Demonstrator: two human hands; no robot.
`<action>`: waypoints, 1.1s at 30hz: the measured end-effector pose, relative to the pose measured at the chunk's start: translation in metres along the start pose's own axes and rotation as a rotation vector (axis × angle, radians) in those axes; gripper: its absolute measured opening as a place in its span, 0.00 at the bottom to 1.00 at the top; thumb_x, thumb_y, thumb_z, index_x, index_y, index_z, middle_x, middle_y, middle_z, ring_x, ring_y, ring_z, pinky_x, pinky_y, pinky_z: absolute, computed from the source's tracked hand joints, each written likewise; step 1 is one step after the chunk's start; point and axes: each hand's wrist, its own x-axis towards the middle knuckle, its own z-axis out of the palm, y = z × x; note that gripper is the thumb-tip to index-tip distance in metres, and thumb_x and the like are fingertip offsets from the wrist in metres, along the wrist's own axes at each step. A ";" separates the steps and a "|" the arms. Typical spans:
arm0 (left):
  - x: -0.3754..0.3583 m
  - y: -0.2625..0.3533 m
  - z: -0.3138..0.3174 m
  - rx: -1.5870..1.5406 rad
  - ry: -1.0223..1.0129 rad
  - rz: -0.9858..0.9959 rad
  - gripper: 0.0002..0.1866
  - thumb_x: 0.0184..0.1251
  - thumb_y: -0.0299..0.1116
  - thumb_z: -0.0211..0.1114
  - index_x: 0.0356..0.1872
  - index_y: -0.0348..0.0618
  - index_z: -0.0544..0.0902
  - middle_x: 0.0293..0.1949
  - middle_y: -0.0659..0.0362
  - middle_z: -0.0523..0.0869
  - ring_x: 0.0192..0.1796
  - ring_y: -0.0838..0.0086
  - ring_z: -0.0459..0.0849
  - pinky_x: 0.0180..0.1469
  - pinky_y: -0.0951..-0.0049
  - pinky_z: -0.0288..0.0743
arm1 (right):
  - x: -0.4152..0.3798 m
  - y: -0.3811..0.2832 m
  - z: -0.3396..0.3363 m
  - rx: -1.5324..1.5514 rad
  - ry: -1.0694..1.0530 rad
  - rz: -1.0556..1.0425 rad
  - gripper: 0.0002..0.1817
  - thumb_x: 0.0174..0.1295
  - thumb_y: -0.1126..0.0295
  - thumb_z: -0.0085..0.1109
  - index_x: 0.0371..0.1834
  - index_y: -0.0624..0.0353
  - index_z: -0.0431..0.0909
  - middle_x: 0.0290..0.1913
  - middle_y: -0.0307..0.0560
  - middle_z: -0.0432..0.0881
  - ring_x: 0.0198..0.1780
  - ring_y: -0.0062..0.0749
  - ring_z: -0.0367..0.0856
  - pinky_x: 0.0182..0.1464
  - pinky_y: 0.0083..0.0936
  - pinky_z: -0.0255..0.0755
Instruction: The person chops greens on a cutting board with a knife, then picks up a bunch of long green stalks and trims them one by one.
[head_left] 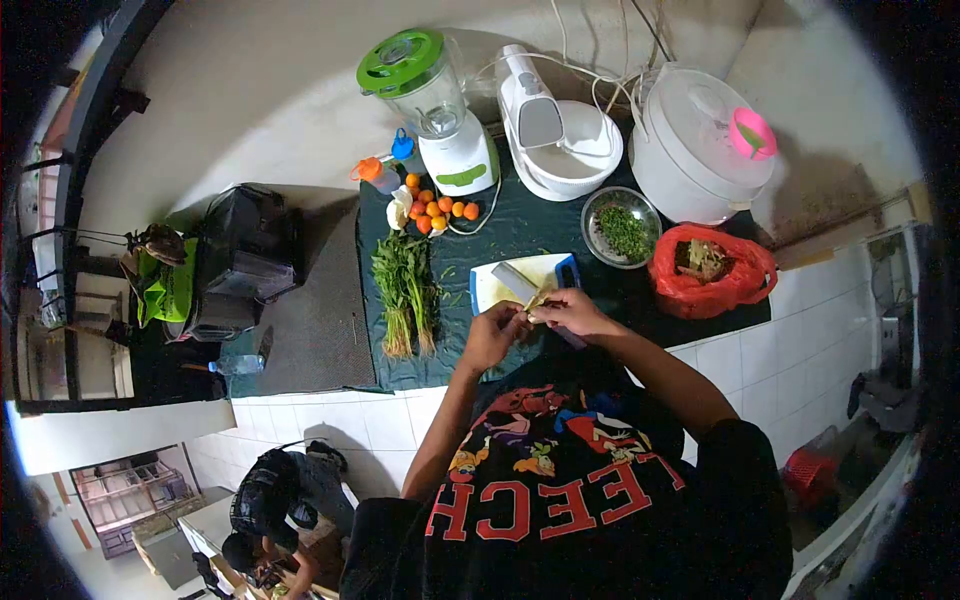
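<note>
My left hand (495, 335) and my right hand (570, 312) meet above the near edge of a blue-rimmed white cutting board (484, 287). Their fingers pinch a small yellowish piece (538, 300), too small to name for sure. A knife with a wide blade (514, 281) slants across the board. Its lower part runs beneath my right hand, and whether that hand also grips it cannot be made out. Left of the board lie bunches of leafy greens (403, 290) with pale roots. A glass bowl (621, 228) of chopped greens sits to the right.
Behind the board stand a green-lidded blender (458, 150), a white stand mixer (560, 140) and a large white lidded tub (695, 145). Small orange fruits (437, 209) lie near the blender. A red plastic bag (715, 275) holds scraps. Another person (285, 500) bends at lower left.
</note>
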 end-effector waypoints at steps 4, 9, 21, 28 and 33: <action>-0.007 0.005 0.001 -0.017 0.085 -0.070 0.14 0.80 0.36 0.60 0.53 0.35 0.81 0.32 0.60 0.87 0.31 0.81 0.79 0.33 0.77 0.74 | 0.003 -0.011 -0.014 -0.331 0.005 -0.120 0.16 0.68 0.61 0.69 0.49 0.62 0.87 0.37 0.38 0.89 0.38 0.15 0.81 0.42 0.20 0.74; -0.007 -0.015 -0.001 -0.094 0.043 -0.058 0.16 0.81 0.39 0.60 0.55 0.35 0.80 0.34 0.62 0.86 0.31 0.84 0.77 0.32 0.80 0.69 | 0.006 0.000 -0.018 -0.248 0.006 -0.076 0.15 0.68 0.62 0.69 0.48 0.63 0.87 0.37 0.38 0.89 0.37 0.16 0.80 0.42 0.21 0.75; -0.014 -0.028 -0.025 0.103 0.168 -0.128 0.18 0.79 0.39 0.60 0.54 0.32 0.83 0.33 0.60 0.88 0.32 0.82 0.79 0.36 0.77 0.73 | 0.022 -0.015 -0.034 -0.775 0.300 -0.410 0.08 0.60 0.68 0.68 0.35 0.61 0.88 0.32 0.51 0.85 0.33 0.46 0.85 0.37 0.34 0.77; -0.003 -0.033 -0.031 0.039 0.205 -0.135 0.18 0.76 0.38 0.64 0.56 0.34 0.85 0.37 0.57 0.92 0.33 0.79 0.85 0.38 0.76 0.78 | 0.074 -0.037 -0.040 -1.002 0.407 -0.490 0.15 0.64 0.63 0.64 0.48 0.62 0.84 0.46 0.58 0.84 0.48 0.54 0.84 0.48 0.47 0.78; 0.013 -0.053 -0.032 0.095 0.280 -0.149 0.14 0.72 0.35 0.68 0.52 0.37 0.89 0.37 0.54 0.93 0.38 0.72 0.93 0.38 0.75 0.84 | 0.020 -0.005 0.003 -1.283 0.388 -0.246 0.29 0.68 0.52 0.61 0.62 0.63 0.73 0.55 0.66 0.79 0.51 0.62 0.82 0.50 0.53 0.78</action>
